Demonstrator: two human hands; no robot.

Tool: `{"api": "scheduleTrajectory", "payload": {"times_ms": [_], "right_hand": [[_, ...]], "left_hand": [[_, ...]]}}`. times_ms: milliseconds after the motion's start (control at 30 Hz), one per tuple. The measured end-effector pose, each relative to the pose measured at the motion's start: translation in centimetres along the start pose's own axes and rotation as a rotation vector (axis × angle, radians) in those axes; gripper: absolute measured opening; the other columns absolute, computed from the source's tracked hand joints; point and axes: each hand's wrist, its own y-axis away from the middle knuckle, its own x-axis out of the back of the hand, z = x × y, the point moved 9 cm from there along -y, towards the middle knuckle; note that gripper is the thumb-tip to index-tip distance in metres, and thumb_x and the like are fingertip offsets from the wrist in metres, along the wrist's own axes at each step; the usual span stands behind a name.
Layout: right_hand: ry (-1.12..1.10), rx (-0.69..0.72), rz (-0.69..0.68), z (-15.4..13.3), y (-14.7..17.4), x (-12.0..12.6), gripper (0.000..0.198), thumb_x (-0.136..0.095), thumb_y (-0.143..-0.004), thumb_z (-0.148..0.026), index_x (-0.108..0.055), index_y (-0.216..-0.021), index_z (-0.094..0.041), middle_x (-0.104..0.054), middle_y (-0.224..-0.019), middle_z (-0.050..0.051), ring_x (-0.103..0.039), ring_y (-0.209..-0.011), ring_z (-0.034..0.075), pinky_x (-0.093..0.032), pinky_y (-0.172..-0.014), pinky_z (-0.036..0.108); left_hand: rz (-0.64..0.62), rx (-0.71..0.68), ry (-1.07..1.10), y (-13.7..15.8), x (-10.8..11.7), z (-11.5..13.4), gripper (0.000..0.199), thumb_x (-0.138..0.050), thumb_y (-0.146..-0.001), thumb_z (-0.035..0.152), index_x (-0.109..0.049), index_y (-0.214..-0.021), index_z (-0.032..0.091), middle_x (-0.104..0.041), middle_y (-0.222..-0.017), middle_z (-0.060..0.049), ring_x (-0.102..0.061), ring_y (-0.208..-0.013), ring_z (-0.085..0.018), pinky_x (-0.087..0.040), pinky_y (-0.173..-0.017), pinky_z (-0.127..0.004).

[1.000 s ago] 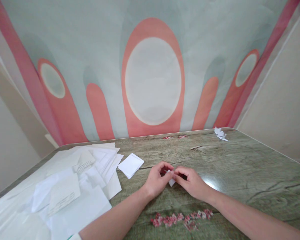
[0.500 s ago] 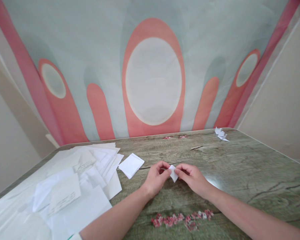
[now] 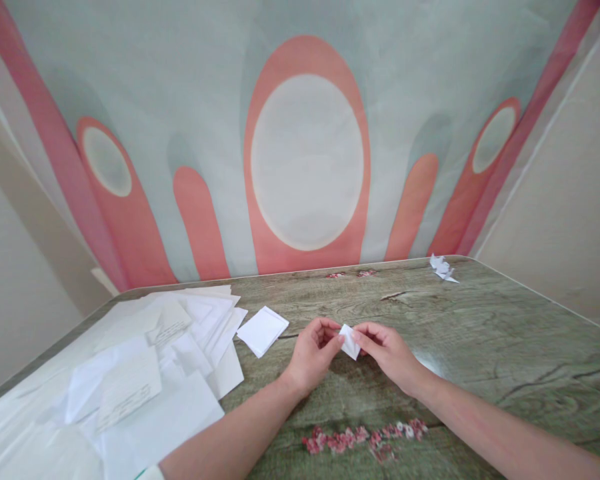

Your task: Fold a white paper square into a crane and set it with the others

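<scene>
A small folded piece of white paper [image 3: 349,343] is held just above the table, between my two hands. My left hand [image 3: 314,353] pinches its left edge between thumb and fingers. From the other side, my right hand [image 3: 385,353] grips it, the thumb lying on its front face. The fingers behind the paper are partly hidden. To the left of my left hand lies a small stack of square white paper [image 3: 263,331], apart from the hand.
A large spread of white sheets [image 3: 165,413], some printed, covers the table's left side. Folded white paper pieces [image 3: 443,268] sit at the far right edge. The wood-patterned table [image 3: 480,347] bears a pink flower pattern [image 3: 365,438] near me. A patterned backdrop [image 3: 305,260] stands behind.
The folded paper has tilted and shows more of its face between my fingers. My hands have shifted only slightly, both still holding it.
</scene>
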Motion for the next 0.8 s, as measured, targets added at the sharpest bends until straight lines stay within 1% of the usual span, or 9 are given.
{"api": "scheduleTrajectory", "payload": {"times_ms": [133,200,333,433,567,667,800], "right_hand": [[-0.038,-0.005,0.044,0.4,-0.1,0.4,0.029,-0.055,-0.08,-0.042,-0.055,-0.097,-0.019,-0.061,-0.073,0.0,-0.055,-0.065,0.014,-0.043,-0.061,0.026],[-0.041,0.003,0.058,0.5,-0.1,0.6,0.028,-0.055,-0.08,-0.04,-0.052,-0.1,-0.02,-0.06,-0.072,-0.001,-0.055,-0.065,0.014,-0.043,-0.061,0.026],[-0.036,0.024,0.053,0.3,0.0,0.6,0.02,-0.053,-0.082,-0.038,-0.052,-0.09,-0.02,-0.058,-0.072,-0.001,-0.053,-0.064,0.013,-0.043,-0.061,0.025],[-0.023,0.027,0.038,0.2,0.1,0.5,0.018,-0.053,-0.082,-0.037,-0.054,-0.085,-0.019,-0.057,-0.073,-0.001,-0.052,-0.064,0.013,-0.042,-0.061,0.025],[-0.015,0.027,0.036,0.1,0.1,0.5,0.017,-0.053,-0.082,-0.035,-0.057,-0.087,-0.019,-0.058,-0.074,-0.001,-0.051,-0.064,0.013,-0.041,-0.061,0.025],[-0.025,0.015,0.047,0.3,0.0,0.5,0.017,-0.055,-0.081,-0.034,-0.058,-0.089,-0.018,-0.058,-0.072,-0.001,-0.051,-0.063,0.012,-0.041,-0.06,0.024],[-0.087,-0.01,0.06,0.4,0.0,0.5,0.018,-0.057,-0.08,-0.032,-0.06,-0.09,-0.018,-0.059,-0.073,-0.001,-0.051,-0.064,0.012,-0.041,-0.06,0.024]], "left_hand": [[0.015,-0.027,-0.01,-0.1,0.1,-0.2,0.025,-0.067,-0.071,0.035,-0.058,-0.082,0.015,-0.06,-0.07,-0.001,-0.054,-0.064,-0.012,-0.043,-0.064,-0.024],[0.008,-0.023,-0.033,-0.1,0.2,-0.5,0.021,-0.065,-0.072,0.034,-0.061,-0.08,0.014,-0.062,-0.075,-0.003,-0.056,-0.067,-0.014,-0.044,-0.066,-0.026],[0.006,-0.041,-0.117,-0.1,0.4,-0.5,0.018,-0.06,-0.077,0.03,-0.066,-0.086,0.015,-0.065,-0.082,-0.006,-0.058,-0.076,-0.017,-0.045,-0.073,-0.028],[0.0,-0.07,-0.152,0.0,0.5,-0.2,0.017,-0.06,-0.077,0.028,-0.068,-0.087,0.016,-0.064,-0.086,-0.006,-0.058,-0.081,-0.018,-0.045,-0.077,-0.029],[-0.087,-0.081,-0.097,0.1,-0.3,0.2,0.019,-0.061,-0.076,0.027,-0.067,-0.091,0.016,-0.063,-0.092,-0.007,-0.059,-0.082,-0.018,-0.045,-0.076,-0.029],[-0.136,-0.08,-0.086,0.2,-0.9,0.3,0.02,-0.063,-0.075,0.027,-0.068,-0.091,0.016,-0.063,-0.091,-0.007,-0.059,-0.079,-0.018,-0.046,-0.074,-0.029],[-0.112,-0.072,-0.101,0.1,-0.7,0.1,0.021,-0.064,-0.074,0.028,-0.069,-0.089,0.015,-0.064,-0.088,-0.007,-0.059,-0.079,-0.018,-0.045,-0.075,-0.029]]}}
